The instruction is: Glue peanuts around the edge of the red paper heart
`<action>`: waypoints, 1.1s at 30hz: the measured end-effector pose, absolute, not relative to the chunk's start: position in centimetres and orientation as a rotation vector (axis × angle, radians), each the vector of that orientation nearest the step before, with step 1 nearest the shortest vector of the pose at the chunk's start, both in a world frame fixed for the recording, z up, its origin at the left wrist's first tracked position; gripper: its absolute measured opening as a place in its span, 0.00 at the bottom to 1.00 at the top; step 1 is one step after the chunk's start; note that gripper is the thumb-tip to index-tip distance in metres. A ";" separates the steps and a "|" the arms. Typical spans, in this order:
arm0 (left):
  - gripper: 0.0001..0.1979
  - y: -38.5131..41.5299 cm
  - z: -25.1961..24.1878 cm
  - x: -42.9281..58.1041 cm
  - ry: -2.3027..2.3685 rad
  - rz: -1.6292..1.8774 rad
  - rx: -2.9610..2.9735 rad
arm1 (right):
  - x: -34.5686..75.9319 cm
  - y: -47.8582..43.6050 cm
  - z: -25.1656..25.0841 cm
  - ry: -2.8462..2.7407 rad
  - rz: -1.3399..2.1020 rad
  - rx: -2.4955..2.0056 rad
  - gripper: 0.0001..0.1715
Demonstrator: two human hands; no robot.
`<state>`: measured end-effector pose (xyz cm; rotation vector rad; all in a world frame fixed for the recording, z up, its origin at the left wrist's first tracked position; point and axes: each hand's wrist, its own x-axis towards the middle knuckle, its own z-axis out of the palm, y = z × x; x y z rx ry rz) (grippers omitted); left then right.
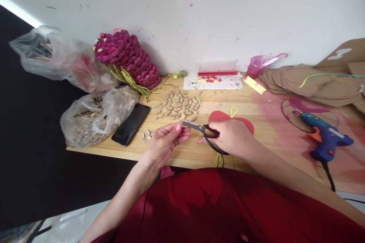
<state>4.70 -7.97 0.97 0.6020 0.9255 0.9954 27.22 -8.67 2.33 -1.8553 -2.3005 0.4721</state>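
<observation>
My right hand (232, 136) grips a pair of black-handled scissors (197, 125), its fingers in the handle loops. The blades point left and meet the fingertips of my left hand (168, 138). Between that thumb and fingers is a small pale piece, apparently a peanut, mostly hidden. Beside the left hand lie a few cut peanut shells (146, 136). Beyond both hands spreads a pile of whole peanuts (181, 104). A red heart-shaped piece (245, 122) with a yellow loop lies partly under my right hand, and a yellow-green tassel (219, 160) shows below it.
At left are a black phone (131, 124), a plastic bag of shells (97, 119) and a purple peanut-covered ornament (128, 59). Star cutouts (211, 79) lie on white paper at the back. A blue glue gun (325, 136) and cardboard shapes (316, 81) occupy the right.
</observation>
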 end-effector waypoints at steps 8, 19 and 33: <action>0.18 -8.2 1.5 5.1 0.917 1.001 0.602 | 27.1 -9.0 2.5 -2.234 0.397 -1.808 0.30; 0.18 -8.0 1.2 5.3 0.953 1.018 0.606 | 27.3 -9.2 2.6 -2.249 0.453 -1.769 0.29; 0.16 -8.1 0.6 5.5 0.997 1.059 0.648 | 27.1 -8.9 2.5 -2.244 0.532 -1.817 0.31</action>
